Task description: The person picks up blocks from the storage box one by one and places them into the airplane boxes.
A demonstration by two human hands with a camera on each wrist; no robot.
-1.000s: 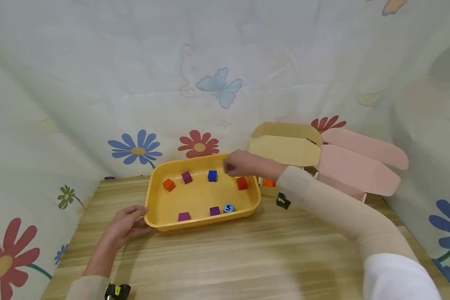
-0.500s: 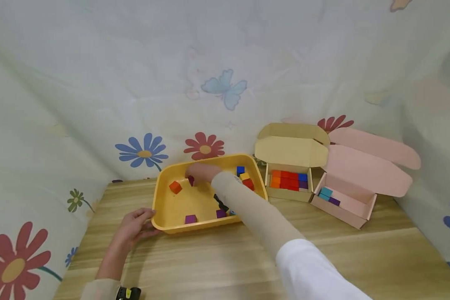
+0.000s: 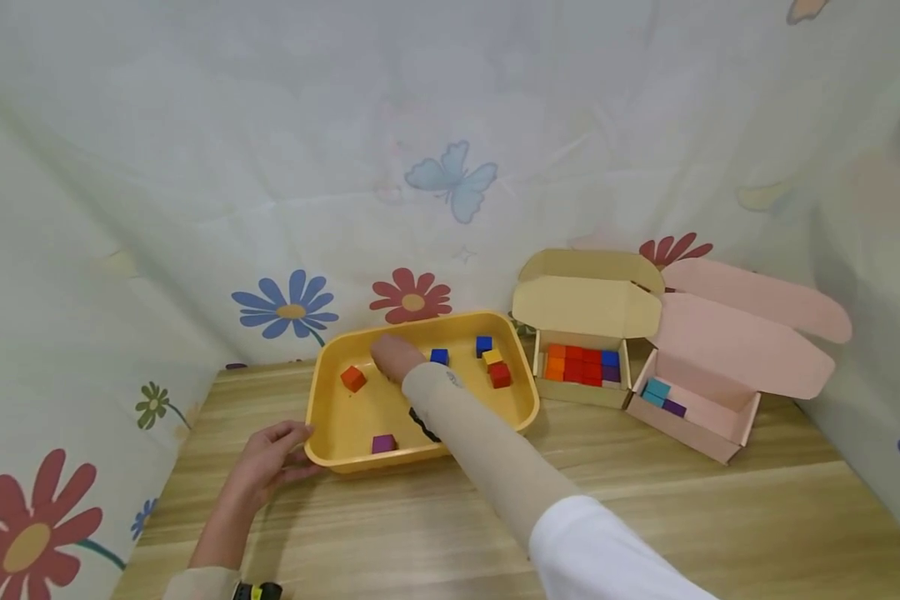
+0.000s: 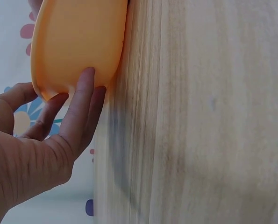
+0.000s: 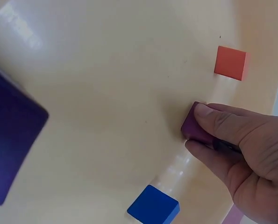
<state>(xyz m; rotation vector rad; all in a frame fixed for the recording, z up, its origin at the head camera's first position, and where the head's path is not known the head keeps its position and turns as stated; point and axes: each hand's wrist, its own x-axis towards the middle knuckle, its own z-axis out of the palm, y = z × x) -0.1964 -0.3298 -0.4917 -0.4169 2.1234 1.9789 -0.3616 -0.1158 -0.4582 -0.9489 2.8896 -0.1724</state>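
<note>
My right hand [image 3: 396,357] reaches into the yellow plastic tray [image 3: 322,417] near its back left. In the right wrist view, thumb and fingers pinch a purple cube [image 5: 195,125]; the head view hides that cube behind the hand. An orange cube [image 5: 231,63] and a blue cube [image 5: 153,205] lie on either side of it. At the tray's left end my left hand [image 3: 268,458] grips the wall, thumb at the rim and fingers against the outside [image 4: 66,126]. Another purple cube [image 3: 383,443] lies by the front wall.
Blue [image 3: 483,345], yellow [image 3: 492,358] and red [image 3: 499,375] cubes lie in the tray's right end. To its right stand an open cream box [image 3: 581,392] with rows of cubes and an open pink box [image 3: 678,429] with a few. A floral cloth [image 3: 450,233] hangs behind.
My right hand has swung left across the tray from its right end and now pinches the purple cube at the back left. The left hand keeps its grip on the tray.
</note>
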